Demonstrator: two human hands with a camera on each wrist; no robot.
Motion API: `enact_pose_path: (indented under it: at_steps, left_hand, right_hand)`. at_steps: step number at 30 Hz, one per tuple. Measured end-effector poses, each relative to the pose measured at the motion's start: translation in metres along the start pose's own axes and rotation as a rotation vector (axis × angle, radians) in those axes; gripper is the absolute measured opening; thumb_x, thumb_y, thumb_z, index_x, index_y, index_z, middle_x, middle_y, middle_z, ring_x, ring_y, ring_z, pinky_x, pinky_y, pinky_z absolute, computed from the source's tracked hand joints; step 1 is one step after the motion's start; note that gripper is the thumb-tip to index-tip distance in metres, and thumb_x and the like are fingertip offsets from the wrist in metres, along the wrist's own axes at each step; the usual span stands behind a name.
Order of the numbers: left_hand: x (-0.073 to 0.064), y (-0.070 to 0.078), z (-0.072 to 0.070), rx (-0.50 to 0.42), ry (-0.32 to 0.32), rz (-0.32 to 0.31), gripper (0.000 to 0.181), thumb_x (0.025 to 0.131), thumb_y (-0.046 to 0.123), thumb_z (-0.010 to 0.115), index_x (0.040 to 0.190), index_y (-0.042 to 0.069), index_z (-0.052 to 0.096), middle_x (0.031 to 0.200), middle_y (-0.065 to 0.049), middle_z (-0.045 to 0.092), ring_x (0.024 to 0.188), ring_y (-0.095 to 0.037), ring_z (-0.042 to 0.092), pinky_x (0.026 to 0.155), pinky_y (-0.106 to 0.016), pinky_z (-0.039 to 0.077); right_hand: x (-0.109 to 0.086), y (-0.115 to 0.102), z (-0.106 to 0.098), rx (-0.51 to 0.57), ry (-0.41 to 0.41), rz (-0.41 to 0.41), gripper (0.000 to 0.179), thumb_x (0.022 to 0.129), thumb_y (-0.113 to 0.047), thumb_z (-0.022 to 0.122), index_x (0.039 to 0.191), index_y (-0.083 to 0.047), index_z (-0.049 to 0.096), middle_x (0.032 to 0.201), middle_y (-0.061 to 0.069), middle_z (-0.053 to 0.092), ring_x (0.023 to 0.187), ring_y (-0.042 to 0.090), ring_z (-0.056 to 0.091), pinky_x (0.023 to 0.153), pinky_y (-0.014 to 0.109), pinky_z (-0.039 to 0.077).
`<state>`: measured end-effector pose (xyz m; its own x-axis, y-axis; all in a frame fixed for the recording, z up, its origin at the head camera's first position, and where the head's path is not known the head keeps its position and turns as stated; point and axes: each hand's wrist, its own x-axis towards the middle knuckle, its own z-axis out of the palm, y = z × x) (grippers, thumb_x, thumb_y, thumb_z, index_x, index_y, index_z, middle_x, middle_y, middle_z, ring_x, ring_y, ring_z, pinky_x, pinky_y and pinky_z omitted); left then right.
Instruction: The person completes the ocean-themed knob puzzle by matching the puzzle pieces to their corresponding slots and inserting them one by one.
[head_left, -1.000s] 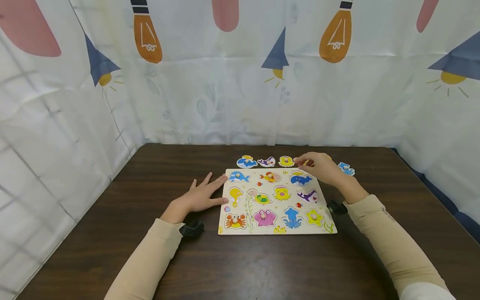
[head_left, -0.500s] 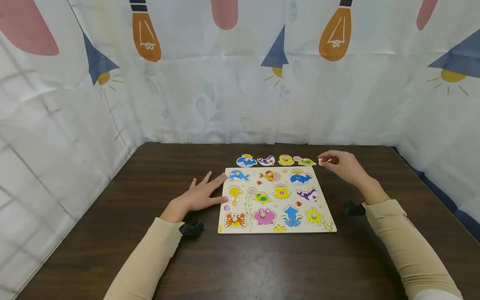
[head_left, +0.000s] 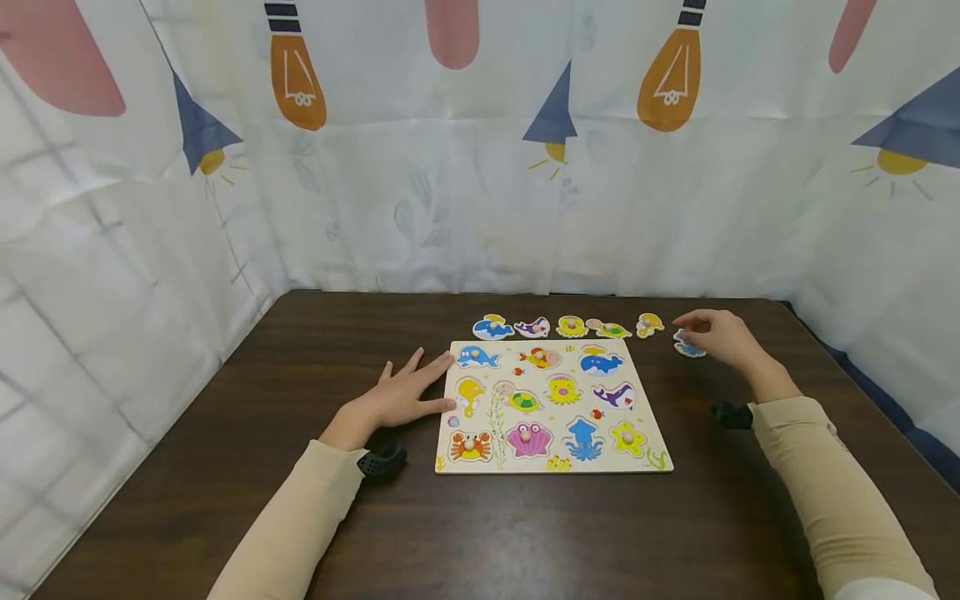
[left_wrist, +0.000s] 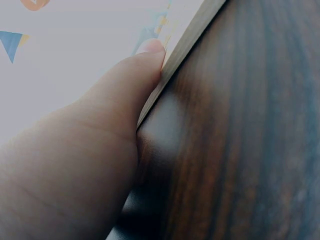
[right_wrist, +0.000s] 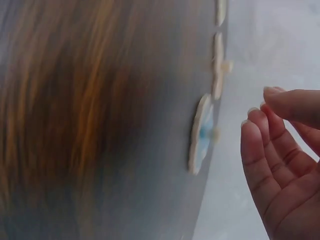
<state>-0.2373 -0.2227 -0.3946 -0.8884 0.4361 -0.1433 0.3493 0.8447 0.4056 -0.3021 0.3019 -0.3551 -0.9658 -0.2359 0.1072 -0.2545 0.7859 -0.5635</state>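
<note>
A wooden peg puzzle board (head_left: 555, 425) with printed sea animals lies on the table. My left hand (head_left: 393, 396) rests at the board's left edge, fingers spread and straight; the left wrist view shows the thumb (left_wrist: 145, 55) along that edge. My right hand (head_left: 723, 337) is above a blue puzzle piece (head_left: 686, 346), partly hiding it in the head view. In the right wrist view its curved fingers (right_wrist: 255, 145) hold nothing and are apart from the blue piece's peg (right_wrist: 214, 133). To its left lies a yellow seahorse piece (head_left: 649, 325).
Along the board's far edge lie a turtle piece (head_left: 611, 329), a yellow octopus piece (head_left: 572, 326), a purple whale piece (head_left: 532, 327) and a blue whale piece (head_left: 492, 327). A crab (head_left: 471, 446) and several other pieces sit in the board. A patterned curtain (head_left: 480, 192) hangs behind the table.
My right hand has let go of the seahorse piece at the end of the row and moved right, over the blue piece. The left hand has stayed in place.
</note>
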Motion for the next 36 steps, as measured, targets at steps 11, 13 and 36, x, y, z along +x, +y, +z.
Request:
enact_pose_path:
  at_steps: [11,13,36]
  left_hand:
    - [-0.001,-0.002,0.002,-0.01,-0.004,0.0,0.091,0.097,0.065,0.057,0.167,0.024,0.015,0.171,-0.002,0.015,0.156,-0.038,-0.003,0.113,-0.074,-0.007]
    - [-0.001,-0.001,0.002,-0.013,-0.003,0.007,0.091,0.098,0.064,0.057,0.167,0.023,0.016,0.171,-0.002,0.015,0.156,-0.039,-0.002,0.113,-0.075,-0.006]
    - [-0.001,0.0,0.0,0.001,-0.005,0.007,0.09,0.098,0.063,0.057,0.167,0.023,0.015,0.17,-0.002,0.017,0.156,-0.037,-0.003,0.113,-0.074,-0.006]
  right_hand:
    - [0.008,0.016,-0.005,-0.051,-0.103,0.071,0.035,0.102,-0.008,0.06,0.129,0.015,0.059,0.123,0.037,0.058,0.106,0.049,0.059,0.087,0.059,0.051]
    - [0.01,0.017,-0.005,-0.061,-0.112,0.085,0.035,0.102,-0.008,0.06,0.128,0.016,0.058,0.122,0.038,0.058,0.104,0.049,0.06,0.086,0.058,0.052]
    - [0.018,0.022,-0.002,-0.118,-0.147,0.126,0.029,0.102,-0.005,0.057,0.12,0.017,0.061,0.112,0.034,0.062,0.096,0.043,0.06,0.083,0.056,0.051]
